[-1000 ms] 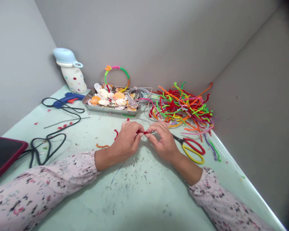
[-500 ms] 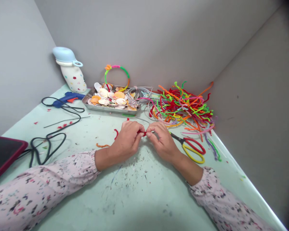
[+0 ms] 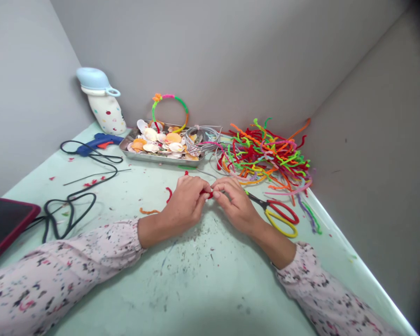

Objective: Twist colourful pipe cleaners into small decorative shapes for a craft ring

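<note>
L fingers (image 3: 199, 201) clamped on red strip (image 3: 210, 195); R fingers (image 3: 224, 199) adj., can't tell if gripping.

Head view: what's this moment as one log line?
left hand: pinching red strand | right hand: close beside it, grip unclear | scissors: partly behind right hand

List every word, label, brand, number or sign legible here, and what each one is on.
None can be read.
Bottle: small coloured motifs, no legible lettering.
Blue glue gun: any marking is too small to make out.
Phone: dark screen, no text visible.
Scissors: no legible brand.
</note>
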A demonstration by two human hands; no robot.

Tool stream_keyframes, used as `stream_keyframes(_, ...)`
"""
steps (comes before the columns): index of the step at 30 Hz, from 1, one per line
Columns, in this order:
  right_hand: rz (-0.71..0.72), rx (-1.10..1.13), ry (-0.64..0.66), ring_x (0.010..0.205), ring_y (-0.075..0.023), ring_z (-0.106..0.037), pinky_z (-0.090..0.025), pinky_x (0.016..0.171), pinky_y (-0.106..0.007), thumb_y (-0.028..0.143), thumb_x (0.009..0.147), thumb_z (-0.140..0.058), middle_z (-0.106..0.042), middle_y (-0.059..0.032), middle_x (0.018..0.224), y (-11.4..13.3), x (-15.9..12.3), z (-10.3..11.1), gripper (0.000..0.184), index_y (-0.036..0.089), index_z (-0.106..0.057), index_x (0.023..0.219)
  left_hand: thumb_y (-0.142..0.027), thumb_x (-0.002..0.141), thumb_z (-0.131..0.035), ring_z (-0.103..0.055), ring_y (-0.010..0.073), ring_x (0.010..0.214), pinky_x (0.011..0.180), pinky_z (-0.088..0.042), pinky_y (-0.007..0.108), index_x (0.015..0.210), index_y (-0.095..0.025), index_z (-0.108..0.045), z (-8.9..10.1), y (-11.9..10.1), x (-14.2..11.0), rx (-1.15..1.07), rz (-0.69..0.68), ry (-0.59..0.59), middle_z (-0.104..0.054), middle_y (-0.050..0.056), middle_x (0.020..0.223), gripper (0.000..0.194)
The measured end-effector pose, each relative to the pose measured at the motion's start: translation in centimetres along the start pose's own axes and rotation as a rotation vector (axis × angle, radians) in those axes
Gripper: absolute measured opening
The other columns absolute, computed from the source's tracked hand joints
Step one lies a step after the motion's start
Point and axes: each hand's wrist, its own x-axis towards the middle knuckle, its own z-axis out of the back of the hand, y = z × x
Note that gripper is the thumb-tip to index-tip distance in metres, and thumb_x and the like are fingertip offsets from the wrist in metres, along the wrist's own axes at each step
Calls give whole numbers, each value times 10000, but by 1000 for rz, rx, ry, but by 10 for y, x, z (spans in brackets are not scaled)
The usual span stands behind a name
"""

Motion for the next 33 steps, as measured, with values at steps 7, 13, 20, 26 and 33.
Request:
stream_keyframes(7,-48,61,69,928,-193,-537,-404,877,-363,304,957,-417,-615,-40,919,1,0,0,219,210,-597,875,-161,886,-407,-483,200,835,818,-367,384,876,-175,-496,-1,1,-1,22,-6,19,-577,50,859,91)
stream_keyframes(13,-36,55,29,939,-192,-545,-398,896,-368,318,939,-465,-621,-35,922,0,1,1,195,214,-606,855,-165,883,-412,-482,195,813,803,-371,380,862,-183,-491,0,1,-1,9,-9,6,-573,42,831,84)
stream_keyframes(20,-48,83,20,973,-194,-545,-394,919,-376,317,945,-447,-623,-38,968,-1,0,0,228,217,-620,834,-170,887,-412,-484,200,823,808,-372,385,869,-178,-499,0,-1,0,15,-7,7,-582,50,851,89)
stream_keyframes(26,-47,162,42,996,-191,-540,-401,926,-372,310,957,-418,-607,-42,992,-1,0,-2,256,211,-618,832,-185,899,-409,-484,202,830,828,-371,396,880,-172,-501,-1,0,-1,34,-13,10,-576,54,854,94)
stream_keyframes(33,10,52,-27,1016,-213,-540,-394,945,-411,273,904,-505,-615,-50,1012,0,-1,0,113,228,-610,906,-181,895,-422,-495,188,817,810,-378,374,884,-188,-487,2,0,0,8,13,-33,-575,36,842,66)
